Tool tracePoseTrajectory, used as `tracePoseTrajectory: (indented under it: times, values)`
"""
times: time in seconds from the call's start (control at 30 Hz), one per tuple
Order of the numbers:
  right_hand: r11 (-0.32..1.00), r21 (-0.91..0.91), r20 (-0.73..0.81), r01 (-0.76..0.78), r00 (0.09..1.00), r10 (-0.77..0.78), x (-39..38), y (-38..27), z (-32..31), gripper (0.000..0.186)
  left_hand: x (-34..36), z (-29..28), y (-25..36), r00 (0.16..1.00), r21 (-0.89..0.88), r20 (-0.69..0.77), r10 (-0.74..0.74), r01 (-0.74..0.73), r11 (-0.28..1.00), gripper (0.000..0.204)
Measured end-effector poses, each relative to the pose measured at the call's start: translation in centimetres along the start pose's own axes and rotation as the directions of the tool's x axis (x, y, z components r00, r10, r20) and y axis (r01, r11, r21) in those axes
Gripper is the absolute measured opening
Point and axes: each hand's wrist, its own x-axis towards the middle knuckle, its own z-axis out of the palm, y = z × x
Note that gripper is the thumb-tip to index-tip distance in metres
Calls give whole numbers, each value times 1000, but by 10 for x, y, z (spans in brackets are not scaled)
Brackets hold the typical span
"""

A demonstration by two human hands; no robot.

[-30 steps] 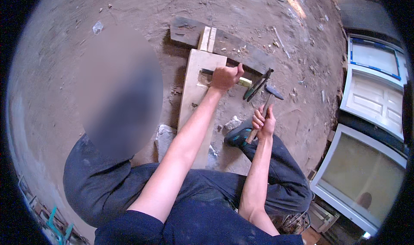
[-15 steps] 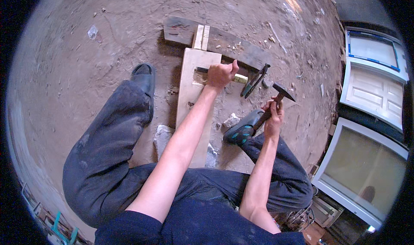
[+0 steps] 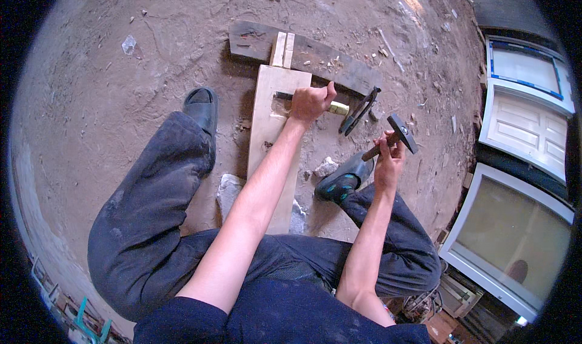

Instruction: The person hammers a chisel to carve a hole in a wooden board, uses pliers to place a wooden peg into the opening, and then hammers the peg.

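My left hand [image 3: 310,104] is closed around a chisel [image 3: 337,107] with a pale yellow-green handle, its dark blade lying crosswise at a rough rectangular cut in a pale wooden board [image 3: 274,162]. My right hand [image 3: 389,159] grips a hammer [image 3: 401,133] by its handle, head raised to the right of the board. At the board's far end, two narrow pale strips [image 3: 280,50] lie over a dark weathered plank [image 3: 333,68]. A black and green tool [image 3: 357,113], perhaps pliers, rests just right of the chisel.
Pale lumps [image 3: 227,195] sit beside the board. My sandalled feet and legs flank it on the dirt floor, which carries wood chips and debris. White panelled and glazed frames [image 3: 524,132] line the right side. Turquoise metal [image 3: 82,313] shows at lower left.
The hammer has risen and moved right in my right hand, its head now turned and tilted differently. My left hand still holds the chisel at the cut, slightly shifted in the frame.
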Motion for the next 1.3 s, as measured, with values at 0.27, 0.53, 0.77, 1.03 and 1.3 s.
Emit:
tracePoseTrajectory:
  times: [0.27,0.53,0.77,1.03,1.3]
  values:
    - [993,-118,-63,1,998,-8,-1,1,2,27,1,-2,4,999,-8,-32,-13,12,1000,52]
    - [980,-159,-123,-117,988,97,-2,0,3,29,2,-2,3,999,-31,-37,8,-9,999,51]
    - [983,-183,-117,-2,993,-20,0,0,6,25,1,-1,3,999,-15,-39,5,-6,1000,51]
    - [980,-200,-109,-17,994,-5,-1,-3,5,25,2,-1,4,1000,-24,4,-13,13,1000,55]
    - [989,-100,-90,-108,991,99,4,10,12,14,2,-1,1,999,-29,-34,9,-10,1000,51]
